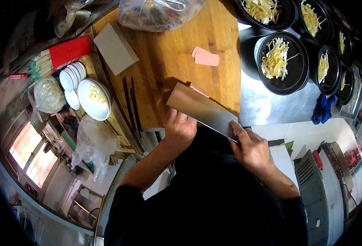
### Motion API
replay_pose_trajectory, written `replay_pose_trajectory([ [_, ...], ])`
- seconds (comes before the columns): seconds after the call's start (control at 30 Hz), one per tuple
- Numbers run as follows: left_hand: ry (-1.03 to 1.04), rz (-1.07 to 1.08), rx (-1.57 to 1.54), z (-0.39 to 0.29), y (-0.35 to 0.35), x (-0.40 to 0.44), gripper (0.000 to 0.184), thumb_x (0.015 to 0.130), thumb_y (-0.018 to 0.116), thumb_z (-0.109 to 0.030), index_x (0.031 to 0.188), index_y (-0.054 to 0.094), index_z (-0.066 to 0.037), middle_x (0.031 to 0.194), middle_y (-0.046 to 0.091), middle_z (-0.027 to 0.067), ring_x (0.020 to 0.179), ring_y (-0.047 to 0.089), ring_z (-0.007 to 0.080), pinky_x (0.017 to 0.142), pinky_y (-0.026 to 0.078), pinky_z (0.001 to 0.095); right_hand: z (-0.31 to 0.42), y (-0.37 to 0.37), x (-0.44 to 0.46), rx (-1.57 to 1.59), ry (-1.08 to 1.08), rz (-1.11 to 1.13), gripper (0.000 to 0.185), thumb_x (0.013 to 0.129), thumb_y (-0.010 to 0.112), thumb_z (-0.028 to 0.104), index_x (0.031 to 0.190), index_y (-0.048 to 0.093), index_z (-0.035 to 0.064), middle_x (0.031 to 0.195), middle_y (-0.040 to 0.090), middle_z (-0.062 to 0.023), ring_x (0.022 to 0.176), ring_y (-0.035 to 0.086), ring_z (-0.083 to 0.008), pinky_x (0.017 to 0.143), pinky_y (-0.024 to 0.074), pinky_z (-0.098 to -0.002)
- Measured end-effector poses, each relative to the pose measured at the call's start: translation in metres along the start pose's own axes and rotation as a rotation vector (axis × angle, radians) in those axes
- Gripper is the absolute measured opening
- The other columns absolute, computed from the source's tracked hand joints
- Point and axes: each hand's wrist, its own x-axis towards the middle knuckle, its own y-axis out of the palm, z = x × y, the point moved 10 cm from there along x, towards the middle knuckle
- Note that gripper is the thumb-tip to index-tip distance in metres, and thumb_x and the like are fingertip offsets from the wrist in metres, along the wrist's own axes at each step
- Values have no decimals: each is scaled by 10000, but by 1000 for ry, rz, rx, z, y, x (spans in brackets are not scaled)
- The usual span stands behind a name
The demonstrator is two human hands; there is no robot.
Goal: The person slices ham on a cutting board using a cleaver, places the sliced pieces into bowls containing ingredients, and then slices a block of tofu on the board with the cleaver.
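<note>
Gripping the cleaver (pixel 203 110), the right hand (pixel 250 149) curls, grasp unclear for the left hand (pixel 181 129).

The broad blade of my cleaver (pixel 201 108) covers part of a pink piece (pixel 199 89), so its full shape is hidden. The fingertips of my left hand (pixel 181 129) disappear behind the blade; my right hand (pixel 251 149) conceals the handle. The picture's far edge crops a plastic bag (pixel 160 16), its contents too clouded to identify, and a black bowl (pixel 286 17) farther right. A red object (pixel 317 160), near right, is too small to make out.
</note>
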Motion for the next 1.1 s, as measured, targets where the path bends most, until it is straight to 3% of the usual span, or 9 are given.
replay_pose_trajectory([
  [0.53, -40, 3, -43, 5, -1, 5, 248, 853, 730, 67, 1094, 730, 124, 1132, 675, 261, 1111, 672, 471, 962, 608, 525, -2, 1, 0, -2, 12, -15, 597, 954, 824, 189, 1500, 637, 36, 855, 673, -111, 695, 730, -301, 610, 614, -433],
  [0.6, -88, 94, -100, 10, 11, -4, 338, 910, 736, 18, 1237, 726, 105, 1345, 644, 324, 1275, 620, 559, 1128, 508, 599, -4, 2, 0, 1, 24, 1, 602, 955, 823, 190, 1505, 632, 36, 857, 670, -110, 691, 726, -302, 612, 615, -433],
  [1.1, -107, 144, -111, 12, 17, -9, 368, 920, 717, 14, 1274, 708, 114, 1376, 616, 344, 1300, 592, 572, 1150, 482, 617, -2, 2, 1, -6, -10, -4, 624, 950, 829, 195, 1510, 617, 21, 882, 687, -123, 711, 739, -311, 628, 626, -434],
])
